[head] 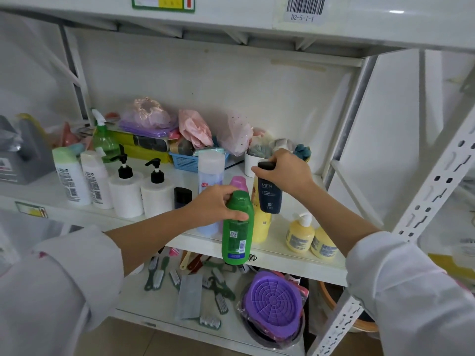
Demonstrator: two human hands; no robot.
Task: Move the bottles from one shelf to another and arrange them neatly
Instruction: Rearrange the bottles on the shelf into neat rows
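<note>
My left hand (212, 205) grips a green bottle (237, 231) by its upper part, holding it upright in front of the middle shelf's front edge (282, 255). My right hand (285, 172) holds a dark navy bottle (270, 195) marked MEN by its black cap, above the shelf. Behind them stand a tall yellow bottle (263, 223), a pink-capped bottle (239, 182) and a pale white-blue bottle (209, 170). To the left stand two white pump bottles (126, 194) and two white tubes (70, 176). Two small yellow pump bottles (299, 233) sit at the right.
A blue basket (186, 161), bagged cloths (195, 128) and a green spray bottle (104, 138) fill the back of the shelf. A small black bottle (182, 197) stands mid-shelf. The lower shelf holds several brushes (158, 272) and a purple lid (273, 301). A perforated upright (421, 209) rises on the right.
</note>
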